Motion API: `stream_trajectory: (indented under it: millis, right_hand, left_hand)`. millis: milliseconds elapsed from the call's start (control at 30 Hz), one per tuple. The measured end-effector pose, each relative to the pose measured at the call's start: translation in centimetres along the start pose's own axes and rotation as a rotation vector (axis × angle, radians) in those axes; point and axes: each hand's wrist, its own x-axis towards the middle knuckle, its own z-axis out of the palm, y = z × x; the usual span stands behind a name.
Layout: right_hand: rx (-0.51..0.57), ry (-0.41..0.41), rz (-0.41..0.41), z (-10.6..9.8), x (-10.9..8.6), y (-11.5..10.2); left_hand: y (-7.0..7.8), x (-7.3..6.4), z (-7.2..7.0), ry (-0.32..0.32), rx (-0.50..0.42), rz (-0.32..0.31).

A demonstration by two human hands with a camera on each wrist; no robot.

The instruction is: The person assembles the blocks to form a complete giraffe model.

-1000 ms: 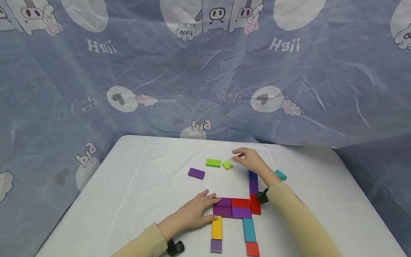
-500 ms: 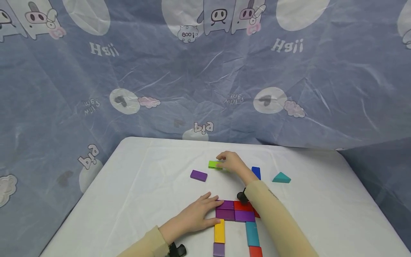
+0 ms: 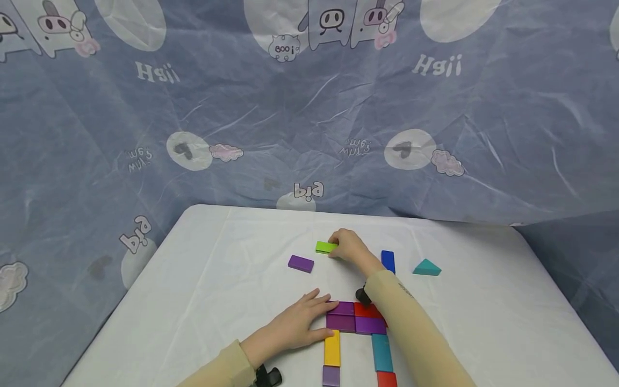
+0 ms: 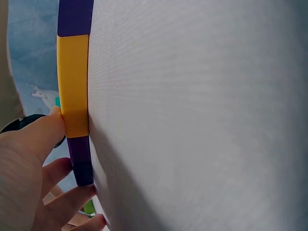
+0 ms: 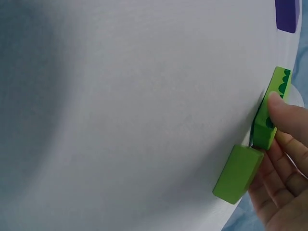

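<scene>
My right hand [image 3: 352, 248] pinches a light green rectangular block [image 5: 264, 126] at the far side of the table; its thumb lies on the face with the dark green scallops. A shorter green block [image 5: 237, 175] sits against its near end, beside the curled fingers. My left hand [image 3: 292, 325] rests with spread, fairly straight fingers at the left edge of the block figure. Its thumb touches the yellow block [image 4: 74, 86], and its fingertips lie on the upper purple block [image 3: 342, 308]. A darker purple block [image 3: 340, 323] shows between thumb and fingers.
A loose purple block [image 3: 301, 264] lies left of the green one. A teal triangular block [image 3: 427, 267] is at the right, near the blue block [image 3: 388, 261]. Teal [image 3: 382, 352] and red [image 3: 387, 379] blocks form a lower column. The right sleeve covers part of the figure.
My right hand has moved left and down from above the table onto the green blocks, and its fingers have closed around the longer one. The left hand stays on the figure.
</scene>
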Motion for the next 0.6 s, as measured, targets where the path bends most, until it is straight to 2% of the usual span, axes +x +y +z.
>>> stream_trajectory:
  millis: [267,467,600]
  right_hand:
    - [0.104,0.027,0.052,-2.3,-0.4,1.3]
    - [0.183,0.094,0.079,-4.3,-1.2,4.0]
    - [0.217,0.128,0.13,-5.3,-1.8,6.1]
  left_hand:
    - [0.1,0.1,0.1,-0.003,-0.001,-0.016]
    - [0.2,0.0,-0.1,-0.002,-0.007,-0.02]
    - [0.1,-0.1,-0.1,-0.003,-0.015,-0.022]
